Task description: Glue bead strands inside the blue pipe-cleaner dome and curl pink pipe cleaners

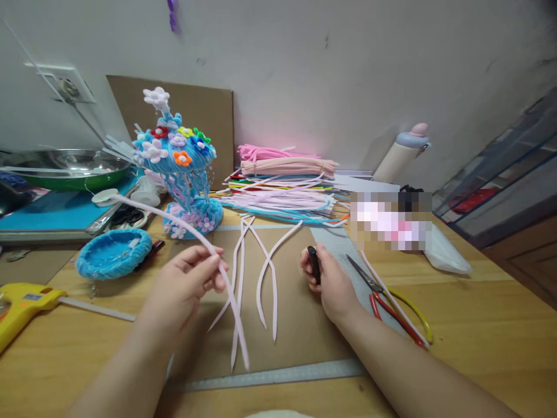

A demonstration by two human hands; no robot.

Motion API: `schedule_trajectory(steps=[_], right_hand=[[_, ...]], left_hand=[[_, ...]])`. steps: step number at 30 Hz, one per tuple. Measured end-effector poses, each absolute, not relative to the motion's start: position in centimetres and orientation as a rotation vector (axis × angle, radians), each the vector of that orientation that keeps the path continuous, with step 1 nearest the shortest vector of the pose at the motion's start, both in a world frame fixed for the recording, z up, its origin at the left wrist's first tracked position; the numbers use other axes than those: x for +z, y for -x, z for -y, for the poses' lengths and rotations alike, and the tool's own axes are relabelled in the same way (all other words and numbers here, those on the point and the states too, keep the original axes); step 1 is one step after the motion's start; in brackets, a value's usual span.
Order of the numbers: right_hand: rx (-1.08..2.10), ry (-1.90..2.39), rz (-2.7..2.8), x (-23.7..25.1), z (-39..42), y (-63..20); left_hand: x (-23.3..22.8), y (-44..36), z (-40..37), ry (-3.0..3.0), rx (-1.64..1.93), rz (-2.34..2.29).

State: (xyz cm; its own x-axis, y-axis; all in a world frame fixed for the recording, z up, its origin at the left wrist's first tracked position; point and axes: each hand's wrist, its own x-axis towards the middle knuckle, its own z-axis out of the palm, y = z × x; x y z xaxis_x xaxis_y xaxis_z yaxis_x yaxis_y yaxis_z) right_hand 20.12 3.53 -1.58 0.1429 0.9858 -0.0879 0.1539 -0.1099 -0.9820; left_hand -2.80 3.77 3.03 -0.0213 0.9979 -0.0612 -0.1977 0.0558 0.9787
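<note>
Wooden desk (478,325) with a cardboard sheet (296,325) on top. Left hand (183,284) is pinching a long pale pink pipe cleaner (174,220) between its fingertips above the cardboard, and right hand (331,284) is curled tight around a small black tool (314,264), just beside the red-handled scissors (383,296).

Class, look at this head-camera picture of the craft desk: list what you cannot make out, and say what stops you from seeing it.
1. Black object in the right hand: fingers cover most of it, so its kind is unclear.
2. Patch beside the pipe cleaner stack: pixelated, contents unreadable.
3. Yellow tool: cut off by the left edge.
4. Items behind the blue flower model: partly hidden by it.
5. Left hand pinches a pink pipe cleaner; its grip point is covered by the fingers.
</note>
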Motion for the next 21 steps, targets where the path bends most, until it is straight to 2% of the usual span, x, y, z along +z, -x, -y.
schedule_trajectory(steps=[5, 11, 14, 21], right_hand=[[0.859, 1.657, 1.385, -0.7, -5.3, -22.7], [0.376, 2.213, 1.472, 1.1, -7.1, -30.8], [0.416, 2.441, 1.553, 0.6, -7.6, -34.4], [0.655, 2.642, 1.742, -0.9, -7.8, -37.6]], left_hand=[[1.2, 1.0, -4.8, -1.073, 0.931, -1.236], [-0.4, 0.8, -6.0, -1.261, 0.840, -1.378], [-0.9, 0.8, -5.9, -1.379, 0.808, -1.444], [-1.6, 0.6, -5.9, -1.588, 0.747, -1.524]])
